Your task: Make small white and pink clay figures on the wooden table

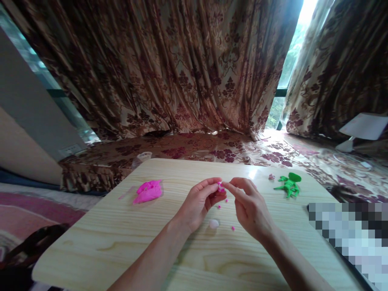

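Over the middle of the table, my left hand [198,202] pinches a small pink-and-white lump of modelling clay [221,186] between thumb and fingers. My right hand [250,204] is beside it, its index finger stretched out so that the tip touches the lump. The other right fingers are bent, and I see nothing held in them. Below the hands, a small pink clay bit [233,228] and two others lie on the tabletop, along with a whitish round piece [214,223]. A bright pink clay mass in clear wrapping [148,191] rests to the left.
On the table's [121,242] far right are a green figure [289,186] and a small pinkish lump [271,177]. A blurred-out object [351,238] overlaps the right edge. Behind stand a clear container [142,158], patterned curtains [182,72] and a white lamp [363,126].
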`<action>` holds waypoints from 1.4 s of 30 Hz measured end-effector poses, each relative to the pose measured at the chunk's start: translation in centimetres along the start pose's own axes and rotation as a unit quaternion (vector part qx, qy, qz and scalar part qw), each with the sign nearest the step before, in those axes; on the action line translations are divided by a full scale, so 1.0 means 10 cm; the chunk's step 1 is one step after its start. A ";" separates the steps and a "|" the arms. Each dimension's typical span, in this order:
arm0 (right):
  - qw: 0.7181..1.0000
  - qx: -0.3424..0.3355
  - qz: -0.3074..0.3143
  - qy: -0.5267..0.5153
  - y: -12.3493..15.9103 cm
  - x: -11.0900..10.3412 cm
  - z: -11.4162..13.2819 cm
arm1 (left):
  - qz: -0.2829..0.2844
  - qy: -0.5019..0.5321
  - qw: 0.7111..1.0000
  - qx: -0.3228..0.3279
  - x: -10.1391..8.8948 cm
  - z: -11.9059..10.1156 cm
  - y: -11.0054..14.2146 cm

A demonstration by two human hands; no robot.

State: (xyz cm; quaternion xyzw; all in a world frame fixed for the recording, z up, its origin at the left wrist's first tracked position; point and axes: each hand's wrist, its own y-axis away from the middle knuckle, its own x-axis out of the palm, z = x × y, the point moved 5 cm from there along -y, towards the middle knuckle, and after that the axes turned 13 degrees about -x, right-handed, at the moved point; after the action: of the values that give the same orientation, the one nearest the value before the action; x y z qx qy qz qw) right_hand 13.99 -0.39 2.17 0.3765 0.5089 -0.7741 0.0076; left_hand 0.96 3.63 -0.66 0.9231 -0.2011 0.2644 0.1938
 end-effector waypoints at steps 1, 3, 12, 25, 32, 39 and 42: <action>1.000 0.000 0.000 -0.002 0.00 0.00 0.00 | 0.007 0.007 1.000 -0.003 0.00 0.00 0.00; 1.000 0.003 -0.013 -0.005 0.00 -0.01 0.00 | 0.016 0.020 1.000 -0.007 0.01 0.00 -0.01; 1.000 -0.008 -0.020 -0.006 0.02 0.00 0.00 | 0.026 0.022 0.999 -0.030 -0.01 0.01 -0.01; 1.000 -0.003 -0.022 0.005 0.02 -0.01 -0.01 | 0.029 0.008 0.999 -0.027 0.01 0.01 0.00; 1.000 -0.013 -0.012 -0.006 0.03 0.00 0.00 | 0.039 0.013 0.998 -0.041 0.00 0.04 -0.03; 1.000 -0.001 -0.008 -0.007 0.03 0.01 -0.02 | 0.048 0.000 0.998 -0.032 0.01 0.04 -0.01; 1.000 0.000 0.006 -0.013 0.03 0.03 -0.02 | 0.053 -0.002 0.998 -0.026 0.02 0.04 -0.01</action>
State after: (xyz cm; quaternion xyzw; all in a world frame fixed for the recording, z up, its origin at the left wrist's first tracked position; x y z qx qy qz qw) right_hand 14.05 -0.23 1.77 0.3691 0.5067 -0.7789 0.0189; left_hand 1.33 3.49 -0.86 0.9062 -0.2571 0.2670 0.2034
